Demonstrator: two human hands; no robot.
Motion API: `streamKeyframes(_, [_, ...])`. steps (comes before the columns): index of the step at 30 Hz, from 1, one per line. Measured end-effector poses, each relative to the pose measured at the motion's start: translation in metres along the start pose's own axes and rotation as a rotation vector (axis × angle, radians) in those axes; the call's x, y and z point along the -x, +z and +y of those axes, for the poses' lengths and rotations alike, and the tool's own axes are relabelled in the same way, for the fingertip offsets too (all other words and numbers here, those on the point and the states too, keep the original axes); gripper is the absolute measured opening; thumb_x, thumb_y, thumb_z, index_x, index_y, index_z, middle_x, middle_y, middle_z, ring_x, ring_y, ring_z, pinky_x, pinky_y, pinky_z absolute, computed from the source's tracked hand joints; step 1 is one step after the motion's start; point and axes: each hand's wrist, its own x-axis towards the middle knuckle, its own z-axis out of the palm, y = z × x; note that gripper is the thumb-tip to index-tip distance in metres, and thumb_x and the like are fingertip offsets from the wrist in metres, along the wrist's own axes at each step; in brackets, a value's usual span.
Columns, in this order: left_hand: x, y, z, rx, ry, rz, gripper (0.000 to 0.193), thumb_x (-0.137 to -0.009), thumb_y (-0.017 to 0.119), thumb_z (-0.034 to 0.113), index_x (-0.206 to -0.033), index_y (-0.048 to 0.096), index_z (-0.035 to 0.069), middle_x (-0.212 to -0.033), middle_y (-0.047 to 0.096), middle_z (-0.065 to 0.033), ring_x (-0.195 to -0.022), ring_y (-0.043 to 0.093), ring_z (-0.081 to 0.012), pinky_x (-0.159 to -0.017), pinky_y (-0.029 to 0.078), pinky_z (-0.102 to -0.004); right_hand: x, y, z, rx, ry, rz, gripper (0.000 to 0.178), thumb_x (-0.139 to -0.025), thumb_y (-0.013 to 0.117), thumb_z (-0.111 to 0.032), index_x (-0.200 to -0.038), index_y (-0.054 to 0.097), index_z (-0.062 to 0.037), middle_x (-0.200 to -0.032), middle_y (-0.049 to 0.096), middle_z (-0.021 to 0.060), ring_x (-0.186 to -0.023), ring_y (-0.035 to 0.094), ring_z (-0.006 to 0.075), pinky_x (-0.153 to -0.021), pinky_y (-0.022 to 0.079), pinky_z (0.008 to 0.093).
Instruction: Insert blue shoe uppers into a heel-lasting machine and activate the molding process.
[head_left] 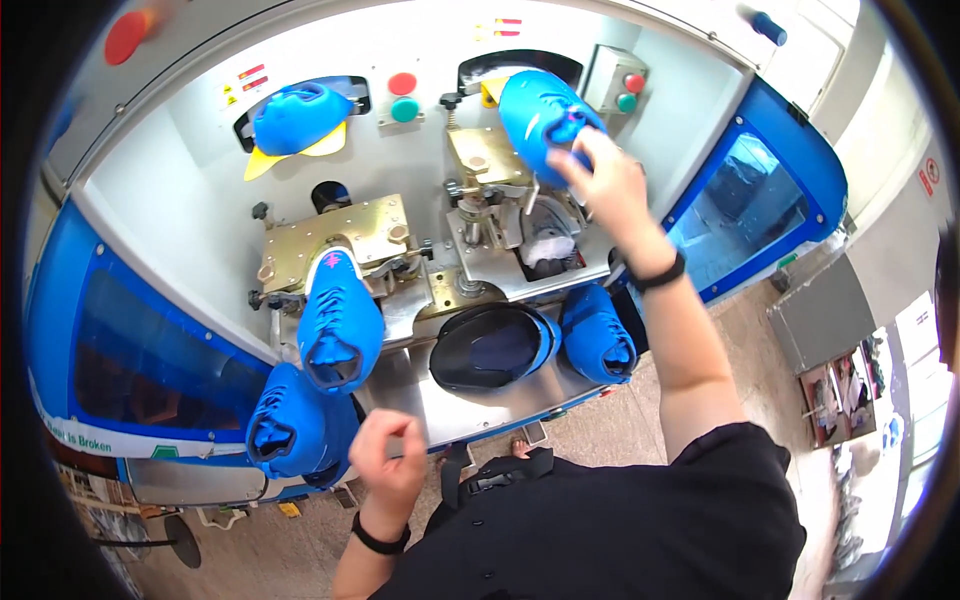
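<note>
My right hand reaches to the upper right and grips a blue shoe upper at its collar opening, by the right-hand mount of the machine. My left hand hangs near my body with its fingers curled in, and nothing shows in it. Just beyond it, a blue lace-up shoe sits toe-first at the left metal clamp. Beside that, a second blue shoe rests at the machine's front left. A third blue shoe stands on the front ledge, next to a dark rounded shoe-shaped piece.
A blue and yellow shaped form sits on the back wall at left. Red and green push buttons are beside it, and a control box is at right. Blue-framed side windows flank the bay. A metal ledge runs along the front.
</note>
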Motion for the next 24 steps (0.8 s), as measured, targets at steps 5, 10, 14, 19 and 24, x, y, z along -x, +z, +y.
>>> streamKeyframes(5, [-0.02,0.091,-0.004,0.51,-0.459,-0.428,0.012,-0.097,0.058,0.008,-0.1,0.062,-0.003,-0.093,0.066,-0.0085,-0.078,0.066,-0.0131,-0.069,0.053,-0.0245,0.144,-0.023,-0.032,-0.099,0.004,0.077,0.037,-0.079,0.078,-0.033,-0.083,0.055,-0.0056,-0.077,0.056,0.0115,-0.069,0.059,0.0332,-0.059,0.046,0.0388])
streamKeyframes(10, [-0.038,0.177,-0.006,0.829,-0.894,-0.581,0.054,-0.097,0.063,0.025,-0.138,0.035,0.004,-0.114,0.063,-0.0136,-0.09,0.07,-0.0208,-0.071,0.058,-0.0311,0.214,-0.04,-0.039,-0.195,0.089,-0.044,0.034,-0.073,0.082,-0.026,-0.089,0.061,-0.006,-0.082,0.061,0.0098,-0.071,0.063,0.0288,-0.06,0.049,0.0357])
streamKeyframes(14, [-0.045,0.226,-0.004,0.912,-0.984,-0.459,0.05,-0.095,0.066,0.028,-0.129,0.037,0.006,-0.108,0.063,-0.0124,-0.084,0.07,-0.0202,-0.067,0.058,-0.0322,0.214,-0.034,-0.018,-0.171,0.151,-0.144,0.032,-0.073,0.081,-0.025,-0.09,0.061,-0.0067,-0.086,0.061,0.0096,-0.073,0.063,0.0298,-0.062,0.05,0.036])
streamKeyframes(19, [-0.061,0.251,-0.013,1.03,-0.997,-0.276,0.046,-0.096,0.064,0.035,-0.121,0.039,0.006,-0.1,0.064,-0.0134,-0.072,0.07,-0.0235,-0.063,0.059,-0.0329,0.172,-0.033,0.016,-0.149,0.064,-0.11,0.027,-0.078,0.077,-0.023,-0.096,0.064,-0.0079,-0.103,0.06,0.0105,-0.094,0.06,0.0316,-0.076,0.05,0.0394])
streamKeyframes(24, [-0.067,0.256,-0.017,1.001,-0.998,-0.259,0.044,-0.098,0.06,0.037,-0.123,0.039,0.006,-0.102,0.064,-0.0143,-0.072,0.07,-0.0236,-0.062,0.059,-0.0318,0.122,-0.002,0.052,-0.266,-0.05,-0.174,0.038,-0.085,0.07,-0.035,-0.114,0.067,-0.0113,-0.135,0.055,0.014,-0.125,0.049,0.0381,-0.105,0.039,0.0461])
